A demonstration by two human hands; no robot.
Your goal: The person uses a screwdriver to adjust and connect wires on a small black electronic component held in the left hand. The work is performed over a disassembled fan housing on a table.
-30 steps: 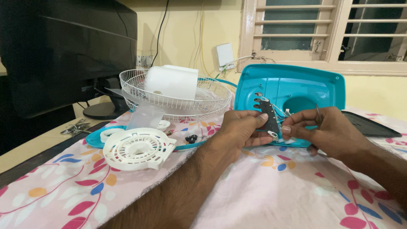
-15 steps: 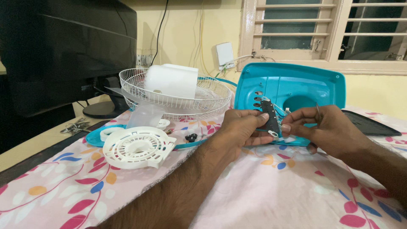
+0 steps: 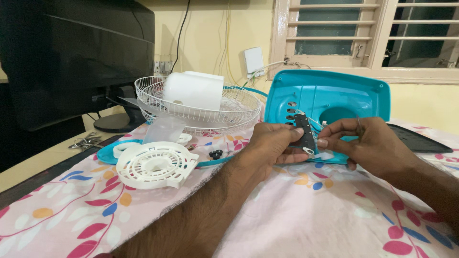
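With the white wire grille and white vented motor cover already off on the floral cloth, we pinch the black switch board between left hand and right hand, still wired to the upright teal base shell

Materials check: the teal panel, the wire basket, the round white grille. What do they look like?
Teal panel: looks like moulded plastic, smooth and semi-glossy, with soft highlights and moulded holes and recess.
Wire basket: probably metal wire with a white coating; thin, even rods in a ring pattern.
Round white grille: appears to be matte white plastic, with moulded slots and ribs.
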